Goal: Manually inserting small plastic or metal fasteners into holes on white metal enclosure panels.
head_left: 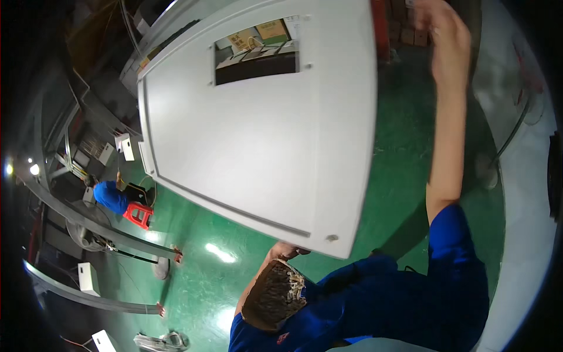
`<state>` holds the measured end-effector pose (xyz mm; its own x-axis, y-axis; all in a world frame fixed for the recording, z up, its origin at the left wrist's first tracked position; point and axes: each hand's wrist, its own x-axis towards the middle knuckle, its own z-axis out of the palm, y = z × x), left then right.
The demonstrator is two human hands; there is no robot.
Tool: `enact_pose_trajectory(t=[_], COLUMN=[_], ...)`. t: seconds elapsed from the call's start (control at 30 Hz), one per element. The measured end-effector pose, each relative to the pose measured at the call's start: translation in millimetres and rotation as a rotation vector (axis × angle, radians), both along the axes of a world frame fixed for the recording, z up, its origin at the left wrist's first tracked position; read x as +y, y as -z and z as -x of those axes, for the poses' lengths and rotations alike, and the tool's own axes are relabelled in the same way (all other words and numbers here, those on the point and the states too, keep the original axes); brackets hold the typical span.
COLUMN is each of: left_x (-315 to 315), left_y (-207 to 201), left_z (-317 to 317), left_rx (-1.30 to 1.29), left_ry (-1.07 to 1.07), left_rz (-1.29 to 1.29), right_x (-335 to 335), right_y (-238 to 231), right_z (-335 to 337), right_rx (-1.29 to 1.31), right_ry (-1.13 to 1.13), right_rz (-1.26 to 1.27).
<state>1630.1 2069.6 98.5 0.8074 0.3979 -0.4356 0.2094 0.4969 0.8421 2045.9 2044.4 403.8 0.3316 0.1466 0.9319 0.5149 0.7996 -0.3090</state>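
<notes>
A large white panel (234, 141) with a raised rim and a rectangular cut-out near its far side fills the middle of the view. My left hand (287, 250) is at its near edge, fingers curled against the underside and partly hidden by it. In front of my left forearm is an open brown cardboard box (272, 299) with many small dark and pale pieces inside; what supports it is hidden. My right arm reaches far forward, to the right of the panel. At the upper edge of the view, my right hand (448, 35) is apart from the panel, its fingers blurred and partly cut off.
Green floor (404, 152) lies around the panel. Off to the left, a person in blue (111, 196) sits by a red plastic stool (138, 215). Nearby are a fan (85, 232) and metal rails (105, 296). A pale surface (528, 234) borders the right side.
</notes>
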Motion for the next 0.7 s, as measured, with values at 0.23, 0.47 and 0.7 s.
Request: enact_pose_trajectory(t=[0.23, 0.47, 0.7], left_x=[29, 42, 55], left_y=[12, -16, 4], left_z=[50, 103, 147], left_rx=[-0.293, -0.33, -0.484], left_ry=[0.04, 0.009, -0.104], left_rz=[0.021, -0.095, 0.004], right_x=[-120, -7, 47], right_y=[97, 224, 248], right_z=[180, 323, 361], right_rx=[-0.654, -0.605, -0.306], right_ry=[-0.391, -0.604, -0.925], right_rz=[-0.109, 0.991, 1.057])
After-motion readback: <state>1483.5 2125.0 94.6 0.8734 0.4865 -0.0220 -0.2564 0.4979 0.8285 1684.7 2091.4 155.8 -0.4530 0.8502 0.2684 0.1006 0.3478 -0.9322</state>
